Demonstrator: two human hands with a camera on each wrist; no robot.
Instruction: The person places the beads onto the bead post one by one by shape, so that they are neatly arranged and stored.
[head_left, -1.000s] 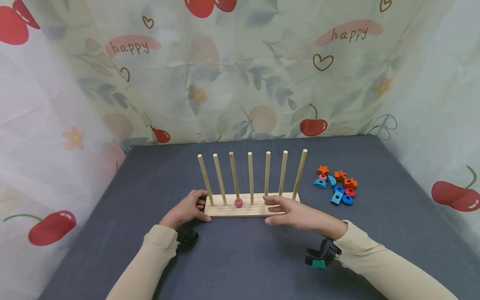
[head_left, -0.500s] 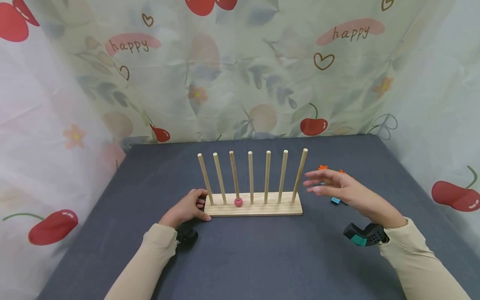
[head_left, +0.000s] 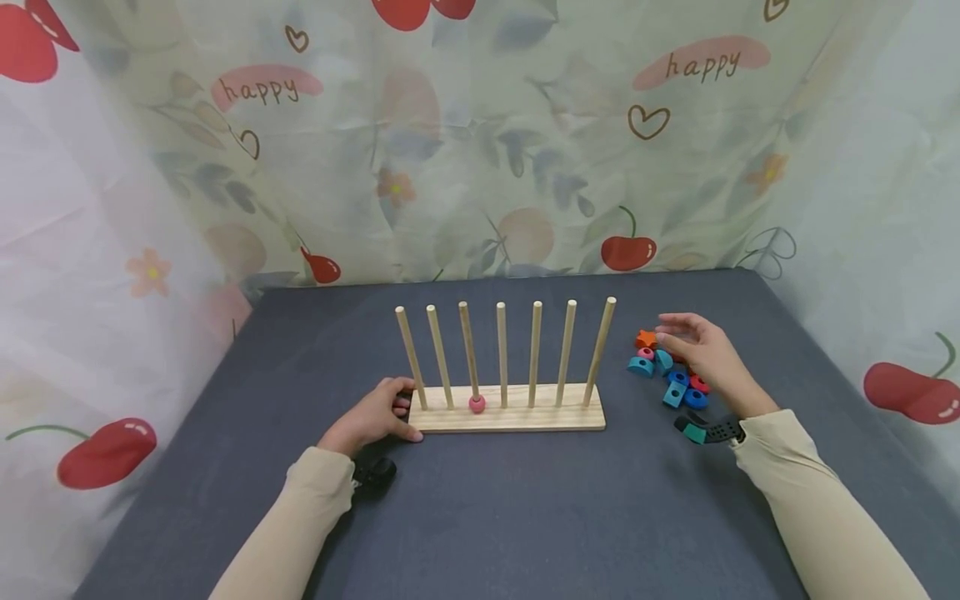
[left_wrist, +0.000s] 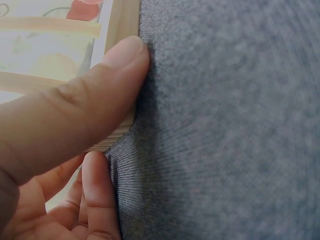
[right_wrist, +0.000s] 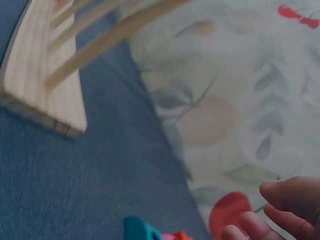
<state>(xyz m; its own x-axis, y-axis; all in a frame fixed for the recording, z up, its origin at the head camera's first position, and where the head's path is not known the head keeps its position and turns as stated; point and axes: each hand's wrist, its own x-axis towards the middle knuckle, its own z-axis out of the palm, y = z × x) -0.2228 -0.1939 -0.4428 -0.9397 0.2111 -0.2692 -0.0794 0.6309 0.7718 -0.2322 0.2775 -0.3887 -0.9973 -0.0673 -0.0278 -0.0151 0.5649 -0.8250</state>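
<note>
A wooden peg stand [head_left: 517,422] with several upright pegs stands in mid-table in the head view. My left hand [head_left: 372,418] grips its left end; in the left wrist view the thumb [left_wrist: 107,90] lies along the front edge and curled fingertips meet the end. One pink bead [head_left: 477,404] sits at the foot of the third peg from the left. To the right, my right hand [head_left: 703,353] hovers with loosely bent fingers over a group of small coloured pieces, including an orange star [head_left: 646,339] and a blue half-round block [head_left: 641,367]. It partly hides several others.
Close to the right hand lie a light blue block [head_left: 673,394], a blue round bead [head_left: 695,399] and a red bead [head_left: 699,383]. A patterned cloth curtain [head_left: 480,167] rises behind the dark table [head_left: 480,525] and along both sides.
My right hand has moved away from the right part of the stand, across to the coloured pieces and in over them. The left hand keeps its place on the stand's end.
</note>
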